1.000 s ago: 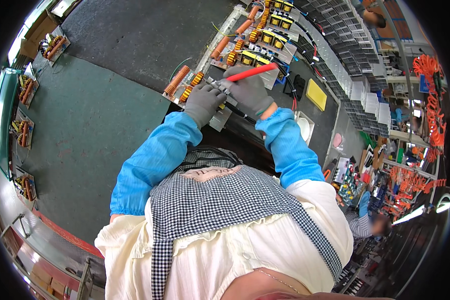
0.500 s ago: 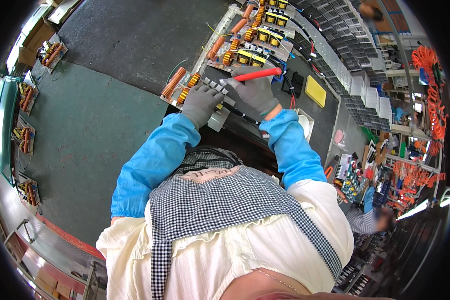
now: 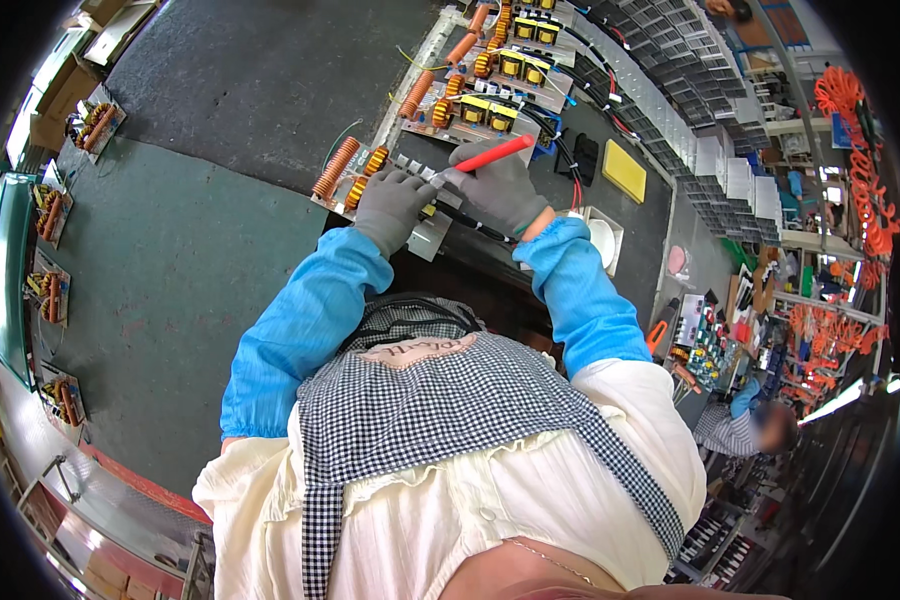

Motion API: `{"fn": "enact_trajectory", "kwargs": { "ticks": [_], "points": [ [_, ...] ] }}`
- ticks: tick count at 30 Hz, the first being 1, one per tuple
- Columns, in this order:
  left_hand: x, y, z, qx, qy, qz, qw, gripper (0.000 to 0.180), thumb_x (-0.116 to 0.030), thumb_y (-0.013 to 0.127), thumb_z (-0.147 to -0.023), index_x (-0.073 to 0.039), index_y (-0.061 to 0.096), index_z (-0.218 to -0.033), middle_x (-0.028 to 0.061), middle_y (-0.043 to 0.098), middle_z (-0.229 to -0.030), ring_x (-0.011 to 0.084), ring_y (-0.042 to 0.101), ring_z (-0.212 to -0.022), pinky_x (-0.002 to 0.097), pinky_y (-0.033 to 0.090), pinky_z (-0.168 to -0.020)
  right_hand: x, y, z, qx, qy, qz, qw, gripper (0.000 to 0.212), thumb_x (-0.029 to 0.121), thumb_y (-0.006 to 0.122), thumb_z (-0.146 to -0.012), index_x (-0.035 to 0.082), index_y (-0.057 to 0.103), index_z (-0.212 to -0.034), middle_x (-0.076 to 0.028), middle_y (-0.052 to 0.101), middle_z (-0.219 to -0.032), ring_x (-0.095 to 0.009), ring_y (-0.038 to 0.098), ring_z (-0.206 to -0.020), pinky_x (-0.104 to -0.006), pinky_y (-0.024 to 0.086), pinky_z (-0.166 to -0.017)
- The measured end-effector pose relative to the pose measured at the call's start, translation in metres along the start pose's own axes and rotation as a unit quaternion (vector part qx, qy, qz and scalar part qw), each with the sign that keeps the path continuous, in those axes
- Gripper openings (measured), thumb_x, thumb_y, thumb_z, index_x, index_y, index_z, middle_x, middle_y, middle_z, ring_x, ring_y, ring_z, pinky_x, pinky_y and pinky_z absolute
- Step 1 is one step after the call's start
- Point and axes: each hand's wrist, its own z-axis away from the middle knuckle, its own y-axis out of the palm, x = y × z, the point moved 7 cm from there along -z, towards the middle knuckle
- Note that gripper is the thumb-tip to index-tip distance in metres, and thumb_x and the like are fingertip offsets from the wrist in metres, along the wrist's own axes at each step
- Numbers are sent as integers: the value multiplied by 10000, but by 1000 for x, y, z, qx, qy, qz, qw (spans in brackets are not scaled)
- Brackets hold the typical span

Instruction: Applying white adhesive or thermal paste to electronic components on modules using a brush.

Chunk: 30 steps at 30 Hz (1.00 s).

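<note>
In my right hand, a grey glove closes around a red pen-shaped tool. Its pale tip points down-left, close to my left fingers. My left hand, also gloved, lies over the near circuit board with its fingers stretched across the parts, covering much of them. On that board's left side are a copper wire coil and yellow-and-black ring coils. Whether the tool's tip touches the board I cannot tell.
Beyond lie several similar boards with yellow transformers and black cables. Right of my hands are a yellow pad and a white container. Stacked grey metal parts line the right. More boards stand along the left edge; a co-worker is at far right.
My right hand has shifted slightly left and down with the red tool, its tip nearer my left fingers. The whole view has moved a little; my left hand stays on the board.
</note>
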Motion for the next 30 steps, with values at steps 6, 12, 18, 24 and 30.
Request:
{"fn": "enact_trajectory", "kwargs": {
  "ticks": [6, 12, 18, 24, 30],
  "points": [
    [2, 0, -2, 5, -2, 10, 1000, 497, -237, 804, -812, -249, 645, -1283, -29, 668, -1320, 220, 572, -1321, 422, 420, -1121, -4, -23, 6, -74, 10, -42, 996, 195, 238, 821, -821, 88, 736, -912, -122, 715, -818, -331, 691, -785, -446, 542, -731],
    [0, -1, 0, -5, -3, 6, 1000, 511, -234, 815, -801, -249, 643, -1283, -27, 675, -1304, 219, 577, -1313, 423, 422, -1120, 1, -13, 8, -82, -43, 2, 996, 187, 236, 825, -815, 93, 714, -862, -118, 693, -781, -333, 669, -765, -453, 524, -718],
    [1, -4, -1, 20, -1, 21, 1000, 526, -218, 809, -810, -241, 636, -1307, -19, 667, -1326, 229, 572, -1325, 420, 427, -1121, 3, 2, 9, -38, -34, -62, 997, 191, 250, 834, -803, 110, 717, -859, -131, 686, -787, -342, 661, -784, -458, 515, -715],
    [1, -6, -7, 71, 5, -13, 997, 459, -270, 779, -874, -235, 636, -1308, 6, 677, -1305, 241, 596, -1295, 419, 454, -1092, -5, -46, 24, -166, -8, -22, 986, 229, 285, 835, -831, 89, 732, -889, -116, 704, -814, -322, 667, -742, -422, 527, -718],
    [3, -7, -17, 155, 34, -4, 987, 507, -295, 784, -859, -170, 620, -1321, 62, 678, -1297, 311, 621, -1257, 429, 526, -1016, 5, -107, 78, -329, 126, -185, 917, 174, 179, 812, -908, 38, 709, -918, -66, 696, -846, -169, 645, -709, -315, 528, -654]
  ]
}}
